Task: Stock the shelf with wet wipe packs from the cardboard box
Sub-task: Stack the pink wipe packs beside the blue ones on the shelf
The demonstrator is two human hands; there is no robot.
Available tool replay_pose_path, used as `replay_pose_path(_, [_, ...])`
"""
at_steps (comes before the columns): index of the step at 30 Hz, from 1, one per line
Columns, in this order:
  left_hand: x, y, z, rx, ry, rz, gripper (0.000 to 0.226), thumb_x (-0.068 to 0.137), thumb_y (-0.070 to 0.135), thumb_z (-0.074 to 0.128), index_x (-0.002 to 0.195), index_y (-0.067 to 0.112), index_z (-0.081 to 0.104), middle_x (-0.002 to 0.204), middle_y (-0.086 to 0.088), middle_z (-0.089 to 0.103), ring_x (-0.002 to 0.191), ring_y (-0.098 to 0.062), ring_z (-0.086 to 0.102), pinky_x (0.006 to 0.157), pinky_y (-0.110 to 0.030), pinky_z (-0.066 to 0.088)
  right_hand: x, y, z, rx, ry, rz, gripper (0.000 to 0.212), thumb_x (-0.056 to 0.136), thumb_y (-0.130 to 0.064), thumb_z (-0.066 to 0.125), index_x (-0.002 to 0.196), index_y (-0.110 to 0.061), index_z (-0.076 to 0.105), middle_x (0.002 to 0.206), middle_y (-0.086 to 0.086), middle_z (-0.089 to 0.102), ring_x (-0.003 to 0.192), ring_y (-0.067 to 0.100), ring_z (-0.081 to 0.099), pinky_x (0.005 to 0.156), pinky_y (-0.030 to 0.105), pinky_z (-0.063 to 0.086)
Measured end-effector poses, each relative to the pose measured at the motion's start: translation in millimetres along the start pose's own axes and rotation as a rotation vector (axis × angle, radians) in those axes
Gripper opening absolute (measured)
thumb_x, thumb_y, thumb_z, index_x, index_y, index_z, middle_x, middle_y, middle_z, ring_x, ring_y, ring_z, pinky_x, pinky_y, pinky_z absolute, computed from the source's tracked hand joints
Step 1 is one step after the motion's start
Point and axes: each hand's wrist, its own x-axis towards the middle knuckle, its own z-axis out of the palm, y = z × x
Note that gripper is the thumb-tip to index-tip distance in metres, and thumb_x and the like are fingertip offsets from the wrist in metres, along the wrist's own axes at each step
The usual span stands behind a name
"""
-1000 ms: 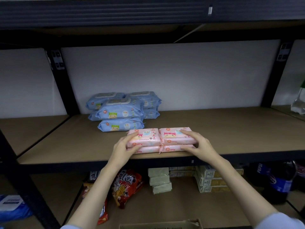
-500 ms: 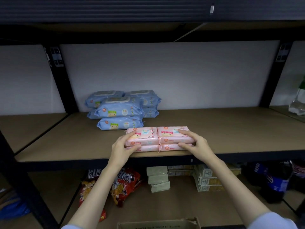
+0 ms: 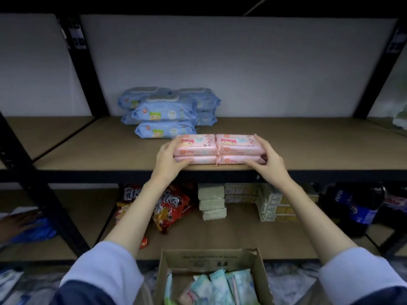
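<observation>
Both hands, left (image 3: 169,160) and right (image 3: 269,161), clasp the ends of a pink pack bundle (image 3: 218,148) at the shelf's (image 3: 319,148) front edge; sliding it squarely back beside the blue packs (image 3: 165,115) would seat it safely.

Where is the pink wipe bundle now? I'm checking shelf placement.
In the head view, the pink wipe bundle sits at the middle shelf's front edge, centre, just right of and before the blue wipe packs, between both hands.
</observation>
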Motion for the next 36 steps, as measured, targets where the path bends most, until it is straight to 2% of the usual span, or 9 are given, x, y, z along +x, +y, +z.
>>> replay_pose_path(5, [-51.9,-10.3,4.8,0.117,0.094,0.111,0.061,0.083,0.023,0.067,0.137,0.023,0.039,0.138,-0.005,0.038,0.127,-0.023,0.032,0.106,-0.030,0.026,-50.8,12.7,12.2,-0.260,0.179,-0.093,0.062,0.084,-0.024,0.067,0.138,-0.023,0.038,0.143,0.008,0.037,0.134,0.021,0.030,0.106,0.027,0.023])
replay_pose_path(8, [-96.4,-28.2,23.1,0.179,0.058,0.124,0.050,0.087,0.024,0.062,0.133,0.020,0.044,0.134,-0.004,0.043,0.124,-0.020,0.037,0.103,-0.030,0.030,-92.5,22.5,27.8,-0.321,0.180,-0.119,0.048,0.085,-0.019,0.064,0.130,-0.018,0.049,0.135,0.009,0.044,0.127,0.023,0.037,0.104,0.026,0.025])
replay_pose_path(13, [-160.2,-85.1,68.0,0.160,-0.324,-0.062,0.035,0.086,0.024,0.062,0.120,0.020,0.055,0.120,-0.002,0.058,0.113,-0.019,0.054,0.098,-0.039,0.044,-157.1,69.9,62.7,-0.327,-0.286,0.138,0.030,0.086,-0.018,0.063,0.116,-0.017,0.060,0.122,0.007,0.055,0.120,0.024,0.047,0.102,0.032,0.033])
replay_pose_path(16, [-193.9,-118.2,95.6,0.209,-0.574,-0.254,0.029,0.087,0.022,0.061,0.116,0.016,0.060,0.119,-0.003,0.062,0.109,-0.019,0.058,0.094,-0.034,0.047,-191.0,99.1,81.0,-0.298,-0.512,0.299,0.027,0.087,-0.016,0.064,0.114,-0.011,0.063,0.119,0.006,0.061,0.115,0.022,0.054,0.086,0.015,0.035])
replay_pose_path(18, [-216.3,-142.4,112.4,0.191,-0.693,-0.376,0.028,0.088,0.020,0.061,0.114,0.012,0.061,0.114,-0.006,0.065,0.106,-0.020,0.060,0.091,-0.029,0.047,-213.0,120.7,93.0,-0.309,-0.589,0.387,0.026,0.087,-0.014,0.062,0.113,-0.009,0.063,0.116,0.006,0.062,0.111,0.021,0.056,0.076,0.012,0.032])
replay_pose_path(23, [-261.8,-197.3,137.6,0.178,-0.814,-0.601,0.013,0.087,0.007,0.057,0.097,0.013,0.064,0.092,-0.004,0.055,0.096,-0.023,0.059,0.079,-0.020,0.039,-248.7,166.3,111.7,-0.426,-0.798,0.629,0.028,0.088,-0.022,0.061,0.115,-0.015,0.060,0.119,0.011,0.060,0.111,0.024,0.056,0.087,0.029,0.044])
replay_pose_path(26, [-276.8,-220.0,147.7,0.228,-0.857,-0.661,0.019,0.087,0.010,0.058,0.105,0.010,0.062,0.085,-0.001,0.053,0.099,-0.025,0.059,0.082,-0.026,0.043,-258.0,178.9,116.6,-0.475,-0.856,0.719,0.035,0.089,-0.023,0.059,0.122,-0.013,0.054,0.122,0.014,0.057,0.110,0.025,0.056,0.083,0.028,0.045])
replay_pose_path(32, [-266.8,-238.1,172.3,0.212,-0.885,-0.668,0.024,0.090,0.012,0.054,0.114,0.009,0.058,0.112,-0.012,0.061,0.108,-0.024,0.056,0.088,-0.024,0.044,-251.2,203.2,132.1,-0.636,-0.952,0.620,0.040,0.094,-0.027,0.049,0.132,-0.017,0.041,0.135,0.012,0.041,0.117,0.030,0.049,0.089,0.032,0.044])
replay_pose_path(36, [-254.4,-254.4,189.3,0.208,-0.876,-0.623,0.032,0.092,0.009,0.051,0.124,0.008,0.052,0.121,-0.008,0.056,0.117,-0.021,0.053,0.077,-0.012,0.036,-243.9,221.4,144.6,-0.835,-1.078,0.421,0.045,0.093,-0.022,0.048,0.136,-0.017,0.035,0.141,0.014,0.031,0.129,0.034,0.031,0.102,0.040,0.035])
